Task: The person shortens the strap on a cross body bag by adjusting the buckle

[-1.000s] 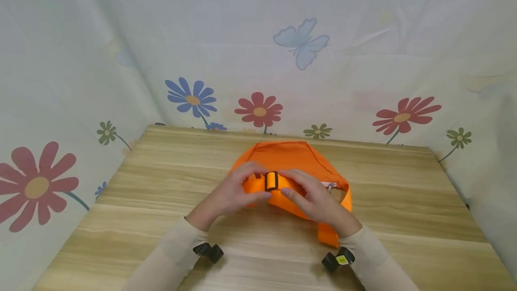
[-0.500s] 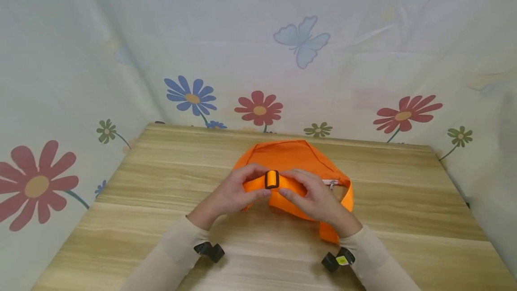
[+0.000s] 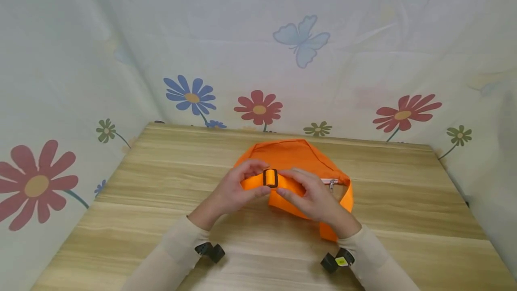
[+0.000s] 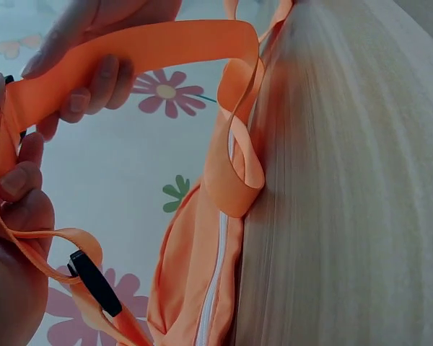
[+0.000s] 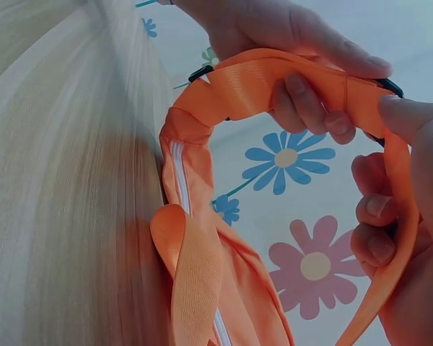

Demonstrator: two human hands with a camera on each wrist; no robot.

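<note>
An orange waist bag [image 3: 286,154] lies on the table, its zipper [image 3: 331,181] facing the person. Above its near side, both hands hold up its orange webbing strap [image 4: 144,47]. A black slide buckle [image 3: 270,178] sits on the strap between the two hands. My left hand [image 3: 232,191] pinches the strap just left of this buckle, fingers behind and thumb in front. To the buckle's right, my right hand [image 3: 317,197] grips the strap the same way. A second black buckle [image 4: 94,283] shows lower on the strap in the left wrist view.
The wood-grain table [image 3: 169,165] extends around the bag on all sides. A loose strap end [image 3: 328,231] hangs near the right wrist. Behind the table stands a pale cloth backdrop [image 3: 226,35] printed with flowers and a butterfly.
Both hands keep their grip. The slide buckle has shifted very slightly up in the head view, and the strap left of it looks straighter. The bag lies in about the same place.
</note>
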